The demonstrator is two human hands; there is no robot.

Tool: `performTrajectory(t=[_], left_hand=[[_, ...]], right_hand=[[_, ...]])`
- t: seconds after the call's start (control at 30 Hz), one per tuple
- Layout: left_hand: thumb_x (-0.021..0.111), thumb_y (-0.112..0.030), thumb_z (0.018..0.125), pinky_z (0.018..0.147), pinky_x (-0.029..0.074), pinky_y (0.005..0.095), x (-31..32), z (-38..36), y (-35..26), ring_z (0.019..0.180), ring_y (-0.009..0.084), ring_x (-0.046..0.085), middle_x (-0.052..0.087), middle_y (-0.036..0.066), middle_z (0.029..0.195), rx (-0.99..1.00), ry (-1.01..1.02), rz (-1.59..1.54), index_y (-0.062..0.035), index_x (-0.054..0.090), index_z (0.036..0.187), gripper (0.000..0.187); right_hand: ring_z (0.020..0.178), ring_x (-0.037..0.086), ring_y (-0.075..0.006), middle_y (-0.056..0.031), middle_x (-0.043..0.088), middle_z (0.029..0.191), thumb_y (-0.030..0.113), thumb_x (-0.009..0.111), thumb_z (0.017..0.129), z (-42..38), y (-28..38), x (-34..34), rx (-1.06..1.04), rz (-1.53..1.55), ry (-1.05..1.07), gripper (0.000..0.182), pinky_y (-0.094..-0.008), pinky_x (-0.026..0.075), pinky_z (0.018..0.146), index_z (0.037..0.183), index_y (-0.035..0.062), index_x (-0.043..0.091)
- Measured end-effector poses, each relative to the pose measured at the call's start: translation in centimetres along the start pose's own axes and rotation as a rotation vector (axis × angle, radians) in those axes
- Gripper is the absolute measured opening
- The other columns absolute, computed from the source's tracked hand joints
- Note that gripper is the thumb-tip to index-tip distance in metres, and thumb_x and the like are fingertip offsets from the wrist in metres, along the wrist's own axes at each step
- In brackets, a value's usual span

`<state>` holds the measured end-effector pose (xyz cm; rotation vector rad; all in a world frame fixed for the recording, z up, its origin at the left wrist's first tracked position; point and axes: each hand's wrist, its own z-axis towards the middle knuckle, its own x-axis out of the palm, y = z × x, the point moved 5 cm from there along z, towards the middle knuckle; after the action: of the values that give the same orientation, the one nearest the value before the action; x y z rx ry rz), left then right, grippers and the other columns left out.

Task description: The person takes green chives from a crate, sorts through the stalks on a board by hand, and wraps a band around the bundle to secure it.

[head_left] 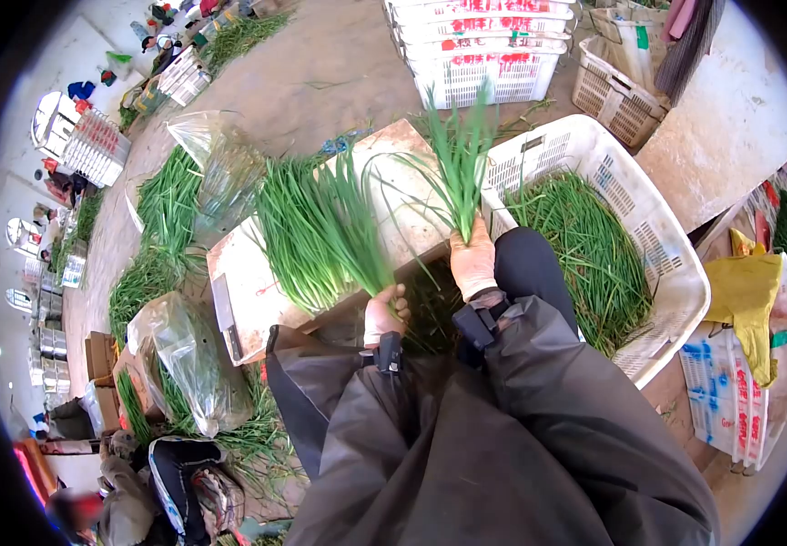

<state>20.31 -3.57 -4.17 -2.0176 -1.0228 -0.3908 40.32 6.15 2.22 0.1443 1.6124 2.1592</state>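
My right hand (472, 259), in a pale glove, is closed around the lower ends of a bunch of chives (462, 159), whose leaves fan upward and are slightly blurred. Lower and to the left, my left hand (386, 315) is curled around the base of other chives (357, 232), leaves pointing up and left. A thick pile of chives (298, 237) lies beside them on a pale board (248, 314) in front of my knees. A few loose blades hang between the two hands.
A white crate (685, 300) with loose green leaves (584, 259) stands at my right knee. Stacked white crates (484, 82) rise ahead. At left are plastic bags (188, 364) and chives on the floor (170, 196). A yellow cloth (750, 305) hangs over a crate at right.
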Motion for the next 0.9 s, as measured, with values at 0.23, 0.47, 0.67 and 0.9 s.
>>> performTrajectory(t=[0.23,0.47,0.67,0.9], left_hand=[[0.058,-0.031,0.102,0.092,0.052,0.0401,1.6,0.0,4.0,0.098,0.0283,0.066,0.071,0.010,0.109,-0.029,0.112,-0.169,-0.0083,0.062,0.125,0.032],[0.052,-0.034,0.106,0.111,0.043,0.0437,1.4,-0.5,4.0,0.127,0.0292,0.057,0.062,0.012,0.136,-0.017,0.234,-0.123,-0.0063,0.052,0.142,0.046],[0.052,-0.034,0.106,0.106,0.047,0.0440,-0.4,0.0,4.3,0.120,0.0295,0.061,0.061,0.013,0.135,-0.045,0.272,-0.077,-0.0062,0.053,0.139,0.043],[0.052,-0.056,0.101,0.108,0.045,0.0482,0.7,-1.2,4.7,0.125,0.0306,0.057,0.061,0.011,0.135,-0.113,0.235,-0.173,-0.0100,0.053,0.139,0.060]], right_hand=[[0.100,0.068,-0.0377,-0.0230,0.060,0.120,0.022,0.070,0.084,-5.2,3.9,1.4,0.068,-0.782,0.730,0.081,-0.0461,0.056,0.083,0.153,0.0066,0.031],[0.120,0.063,-0.0335,-0.0245,0.065,0.128,0.021,0.074,0.085,-6.2,3.4,1.5,0.190,-0.189,0.908,0.061,-0.0359,0.049,0.101,0.138,-0.0009,0.055],[0.108,0.068,-0.0304,-0.0205,0.070,0.116,0.021,0.076,0.082,-7.1,0.2,2.7,0.351,0.073,0.885,0.056,-0.0348,0.052,0.096,0.130,-0.0036,0.059],[0.104,0.068,-0.0374,-0.0201,0.071,0.110,0.023,0.069,0.082,-7.4,4.2,1.8,-0.046,-0.268,0.826,0.039,-0.0431,0.053,0.093,0.117,0.0052,0.069]])
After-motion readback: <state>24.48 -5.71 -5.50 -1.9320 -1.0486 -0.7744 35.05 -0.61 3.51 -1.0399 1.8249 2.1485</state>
